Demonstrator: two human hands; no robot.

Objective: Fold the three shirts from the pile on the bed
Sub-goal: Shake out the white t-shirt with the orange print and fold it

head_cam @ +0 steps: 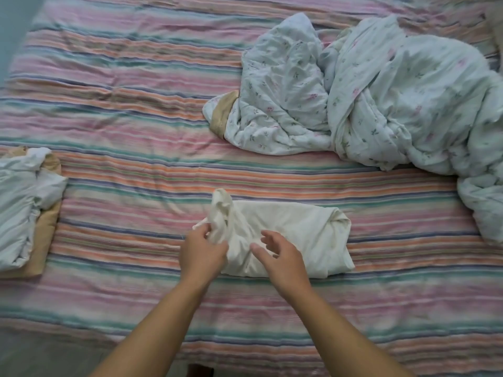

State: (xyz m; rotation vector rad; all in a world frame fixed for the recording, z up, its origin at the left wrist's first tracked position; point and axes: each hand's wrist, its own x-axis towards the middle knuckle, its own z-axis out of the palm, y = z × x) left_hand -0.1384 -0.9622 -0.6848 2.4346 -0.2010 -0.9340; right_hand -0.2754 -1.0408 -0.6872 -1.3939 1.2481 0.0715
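**White shirt half-folded at the near edge of the bed**

We see the white shirt (pixel 294 238) lying as a rough rectangle on the striped bedspread (pixel 130 110), near its front edge. Our left hand (pixel 202 250) pinches a bunched end of the shirt that stands up at its left side. Our right hand (pixel 280 258) hovers over the shirt, fingers spread and loose, holding nothing. A stack of folded clothes (pixel 24 208) sits at far left; a floral quilt (pixel 381 99) lies crumpled at upper right.
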